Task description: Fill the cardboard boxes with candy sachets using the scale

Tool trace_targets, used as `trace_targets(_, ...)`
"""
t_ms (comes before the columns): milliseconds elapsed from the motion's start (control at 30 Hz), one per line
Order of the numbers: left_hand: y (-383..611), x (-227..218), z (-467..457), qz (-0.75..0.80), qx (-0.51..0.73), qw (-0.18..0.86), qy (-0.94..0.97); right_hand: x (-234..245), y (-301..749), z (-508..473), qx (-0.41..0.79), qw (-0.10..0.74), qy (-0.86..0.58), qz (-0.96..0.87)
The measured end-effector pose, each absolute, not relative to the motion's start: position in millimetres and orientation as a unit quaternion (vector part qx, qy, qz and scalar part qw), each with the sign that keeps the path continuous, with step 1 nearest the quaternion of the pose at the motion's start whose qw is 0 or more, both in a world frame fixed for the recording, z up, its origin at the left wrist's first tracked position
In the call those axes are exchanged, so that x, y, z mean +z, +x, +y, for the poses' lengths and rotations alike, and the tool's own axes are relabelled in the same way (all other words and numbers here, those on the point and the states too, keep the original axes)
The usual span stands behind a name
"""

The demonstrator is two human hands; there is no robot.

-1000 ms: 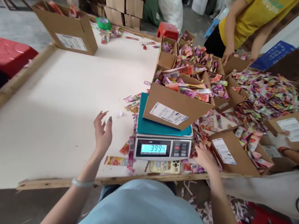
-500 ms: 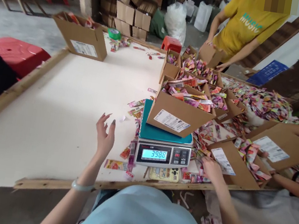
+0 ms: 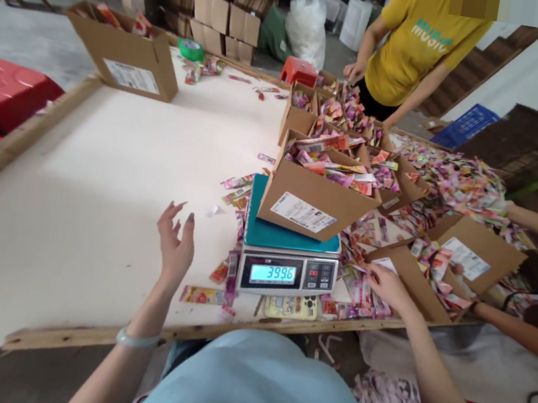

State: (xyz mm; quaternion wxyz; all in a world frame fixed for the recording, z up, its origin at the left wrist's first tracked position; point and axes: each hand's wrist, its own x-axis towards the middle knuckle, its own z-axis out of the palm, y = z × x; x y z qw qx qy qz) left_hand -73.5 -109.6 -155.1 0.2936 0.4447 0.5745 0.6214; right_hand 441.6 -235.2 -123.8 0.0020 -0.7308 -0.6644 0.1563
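My left hand (image 3: 175, 246) hovers over the white tabletop, fingers spread and curled a little, holding nothing. Left of the digital scale (image 3: 288, 273) it touches no object. On the scale's teal plate rests a cardboard box (image 3: 321, 192), tilted and filled with small colourful packets; the lit display seems to read 3996. To the right of the scale, my right hand (image 3: 387, 288) is closed in a pinch on a small packet (image 3: 356, 266), over a heap of loose packets. A phone in a yellow case (image 3: 291, 306) lies below the scale's front.
Packet-filled boxes (image 3: 301, 109) stand behind the scale. At right, a co-worker's arms (image 3: 522, 337) reach to another open box (image 3: 480, 257). A person in a yellow shirt (image 3: 422, 56) stands across the table. A labelled box (image 3: 132, 63) sits far left. Wooden rails (image 3: 92, 335) edge the table.
My right hand has moved up slightly among the loose packets. The display went from 3988 to about 3996. A co-worker's arm at right moved to the packet pile; the view shifted slightly.
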Motion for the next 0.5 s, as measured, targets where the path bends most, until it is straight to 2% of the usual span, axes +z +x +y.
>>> trace_targets(167,-73,-152,-106,0.569,0.625,0.28,0.455,-77,456,-212,0.174,0.173,-0.72,-0.649)
trace_targets(300,-63,-146,-104,0.555,0.625,0.293,0.465,-4,423,-170,0.125,0.457,-0.633,-0.612)
trace_targets(333,-59,-143,-103,0.548,0.626,0.295,0.469,16,409,-157,0.102,0.504,-0.602,-0.611)
trace_targets(400,-53,-136,-102,0.534,0.629,0.298,0.479,51,379,-133,0.041,0.518,-0.56,-0.645)
trace_targets(433,-51,-133,-103,0.528,0.63,0.3,0.484,65,366,-123,0.015,0.49,-0.55,-0.676)
trace_targets(500,-48,-128,-104,0.522,0.628,0.302,0.492,83,348,-108,-0.003,0.374,-0.541,-0.753)
